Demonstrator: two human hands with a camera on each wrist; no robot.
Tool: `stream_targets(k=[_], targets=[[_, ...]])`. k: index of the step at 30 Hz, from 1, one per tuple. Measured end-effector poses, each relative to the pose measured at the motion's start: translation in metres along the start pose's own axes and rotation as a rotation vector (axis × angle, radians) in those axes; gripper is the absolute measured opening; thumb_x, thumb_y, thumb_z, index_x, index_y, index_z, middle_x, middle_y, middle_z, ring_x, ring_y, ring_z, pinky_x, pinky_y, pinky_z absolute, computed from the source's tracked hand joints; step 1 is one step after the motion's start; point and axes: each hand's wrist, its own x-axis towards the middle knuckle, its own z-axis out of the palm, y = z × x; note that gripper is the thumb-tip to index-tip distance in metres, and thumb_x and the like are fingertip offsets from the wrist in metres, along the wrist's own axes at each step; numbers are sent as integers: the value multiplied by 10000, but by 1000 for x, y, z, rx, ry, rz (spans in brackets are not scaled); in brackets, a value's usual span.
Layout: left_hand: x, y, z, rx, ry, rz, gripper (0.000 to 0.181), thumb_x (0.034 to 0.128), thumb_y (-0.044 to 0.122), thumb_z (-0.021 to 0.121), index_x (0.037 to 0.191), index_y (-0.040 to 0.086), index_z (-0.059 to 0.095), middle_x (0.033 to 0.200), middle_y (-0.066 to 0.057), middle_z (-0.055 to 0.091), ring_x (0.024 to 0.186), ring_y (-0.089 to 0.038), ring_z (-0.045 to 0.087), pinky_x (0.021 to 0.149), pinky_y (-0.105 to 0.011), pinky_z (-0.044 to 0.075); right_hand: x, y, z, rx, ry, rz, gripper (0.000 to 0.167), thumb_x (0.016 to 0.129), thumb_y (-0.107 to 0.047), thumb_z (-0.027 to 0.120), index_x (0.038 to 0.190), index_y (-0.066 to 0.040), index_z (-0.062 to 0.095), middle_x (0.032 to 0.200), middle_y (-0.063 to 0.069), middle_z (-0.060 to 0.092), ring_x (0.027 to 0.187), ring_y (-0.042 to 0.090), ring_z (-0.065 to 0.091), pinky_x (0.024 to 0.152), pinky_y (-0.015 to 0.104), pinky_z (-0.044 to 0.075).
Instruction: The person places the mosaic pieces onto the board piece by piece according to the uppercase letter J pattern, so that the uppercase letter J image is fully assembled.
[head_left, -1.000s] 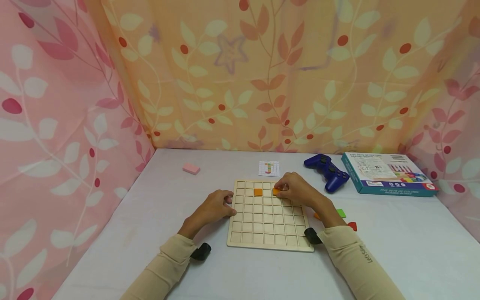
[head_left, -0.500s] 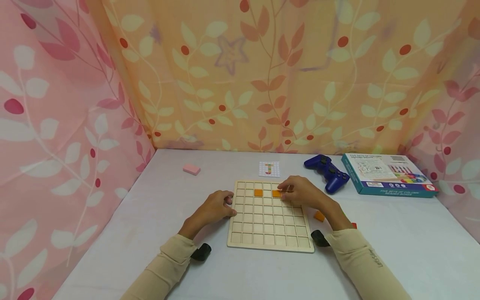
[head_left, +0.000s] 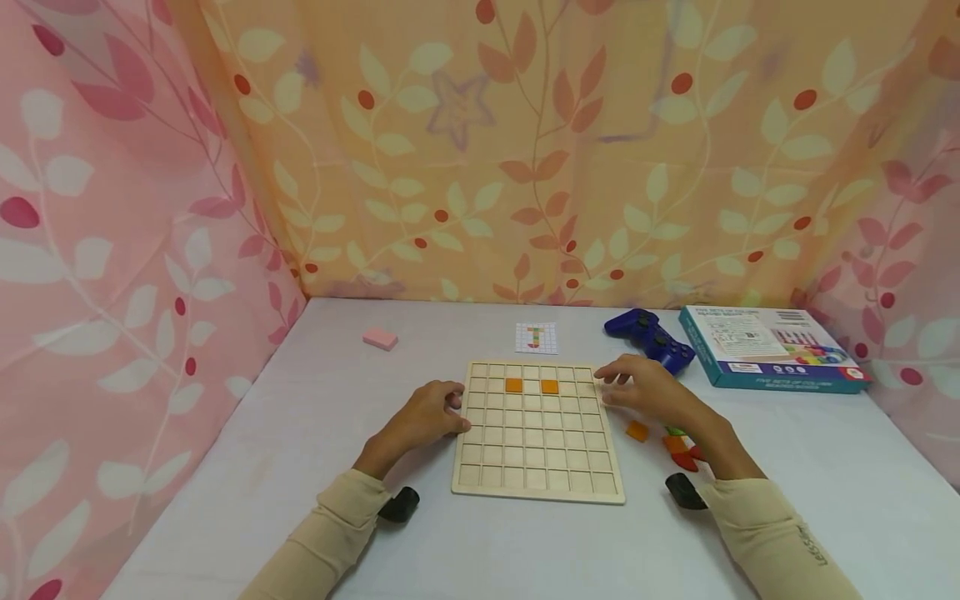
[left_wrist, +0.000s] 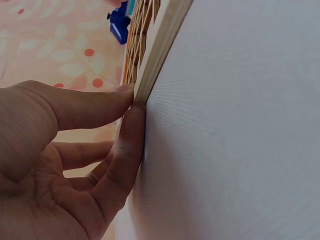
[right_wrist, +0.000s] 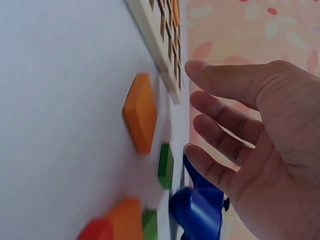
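A pale wooden grid board lies on the white-covered table. Two square orange tiles sit in its second row from the far edge: the left tile and the right tile, one cell apart. My left hand pinches the board's left edge between thumb and index finger, as the left wrist view shows. Past the right edge hovers my right hand, its fingers apart and nothing in them. Below it lie a loose orange tile and a small pile with orange, green and red pieces, partly hidden by the wrist.
Behind the board lies a pattern card with a coloured shape on a grid. A blue game controller and a flat boxed set are at the back right. A pink block rests at the back left. Patterned cloth hangs around the table.
My right hand has let go of the right orange tile, leaving it in its cell, and has moved right, off the board. The left hand stays on the board's edge.
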Motion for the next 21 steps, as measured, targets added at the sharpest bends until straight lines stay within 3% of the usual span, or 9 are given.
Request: stream_targets(k=[8,17,21], targets=[[1,-2,0,5,-2,9,607,866,51,839,1405,-86,595,1075,-99,616,950,-198,545,802,-320,478,-17,18,-6,-4,7,89,406,939,-193,800,1320,-72,732,1151,86,694,1015,252,623,932,470,588],[1,-3,0,-2,-2,17,612,868,52,837,1411,-90,590,1070,-98,611,945,-197,540,784,-305,474,-29,31,-7,-23,25,111,414,940,-189,804,1325,-58,726,1240,138,697,1084,293,633,1007,557,546],[1,-3,1,-4,-3,14,612,868,49,836,1412,-87,591,1069,-95,610,944,-194,540,785,-303,472,-32,32,-8,-14,23,138,417,942,-171,802,1328,-37,715,1198,142,697,1024,274,629,943,482,586]])
